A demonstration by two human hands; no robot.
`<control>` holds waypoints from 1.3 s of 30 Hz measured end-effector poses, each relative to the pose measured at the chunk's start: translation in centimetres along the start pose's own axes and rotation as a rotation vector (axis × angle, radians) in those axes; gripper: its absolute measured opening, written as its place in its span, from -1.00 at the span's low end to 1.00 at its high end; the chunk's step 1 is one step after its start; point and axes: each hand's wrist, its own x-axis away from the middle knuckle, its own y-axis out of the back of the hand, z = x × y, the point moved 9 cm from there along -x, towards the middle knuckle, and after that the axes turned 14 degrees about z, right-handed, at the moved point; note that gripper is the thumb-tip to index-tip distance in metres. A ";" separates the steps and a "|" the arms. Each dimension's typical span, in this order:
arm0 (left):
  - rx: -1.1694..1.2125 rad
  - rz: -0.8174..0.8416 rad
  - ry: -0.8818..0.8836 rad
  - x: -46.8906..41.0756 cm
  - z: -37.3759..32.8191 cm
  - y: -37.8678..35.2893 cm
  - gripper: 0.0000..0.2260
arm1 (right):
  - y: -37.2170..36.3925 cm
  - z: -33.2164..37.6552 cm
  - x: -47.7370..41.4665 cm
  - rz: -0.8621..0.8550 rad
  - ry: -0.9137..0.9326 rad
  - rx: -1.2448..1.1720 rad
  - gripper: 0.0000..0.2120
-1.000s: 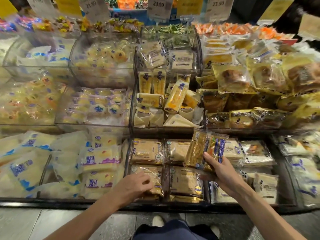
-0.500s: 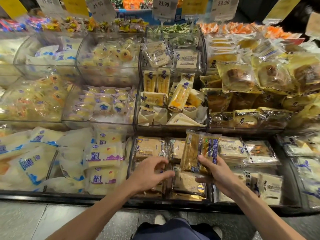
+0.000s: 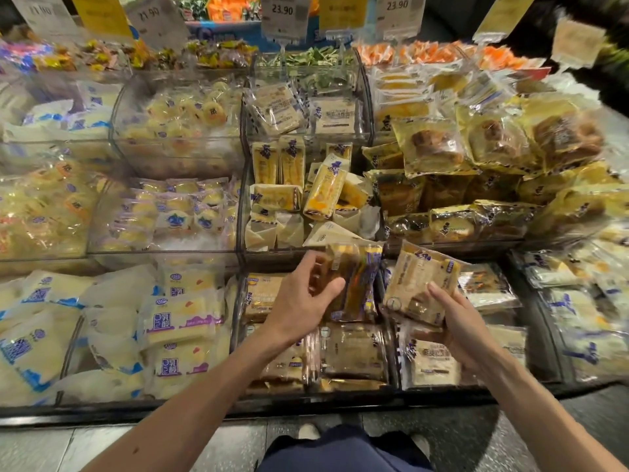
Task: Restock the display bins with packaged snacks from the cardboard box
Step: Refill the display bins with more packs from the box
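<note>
1. While the left thumb (image 3: 328, 287) and fingers curl round a clear plastic packet of brown cake with purple and yellow stripes (image 3: 357, 284), the left hand (image 3: 299, 304) holds it upright above the black-framed front bin (image 3: 394, 356).
2. The right thumb (image 3: 439, 291) pinches a pale beige square packet (image 3: 418, 284) in the right hand (image 3: 456, 323), just beside the first packet.
3. White price cards (image 3: 284, 11) at the back read "23.90"; the writing on both packets is too blurred to read.

Left hand (image 3: 299, 301): formerly flat on binned packets, now raised, gripping clear brown-cake packet with purple stripe (image 3: 354, 284), taken over from the right hand.
Right hand (image 3: 456, 321): now holds pale beige square packet (image 3: 418, 287), tilted, just right of the left hand's packet.
</note>
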 end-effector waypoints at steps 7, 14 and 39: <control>-1.065 0.308 -0.518 3.0 2.1 -10.3 -0.82 | 3.2 1.8 1.1 -0.095 0.050 0.022 -0.75; -1.174 0.479 -0.402 2.9 5.7 -15.1 -0.73 | 1.7 -0.6 0.6 -0.040 -0.029 0.095 -0.74; 0.565 -0.034 0.691 6.0 6.9 2.6 -0.76 | -15.5 -2.7 -0.8 0.398 0.449 1.397 -0.48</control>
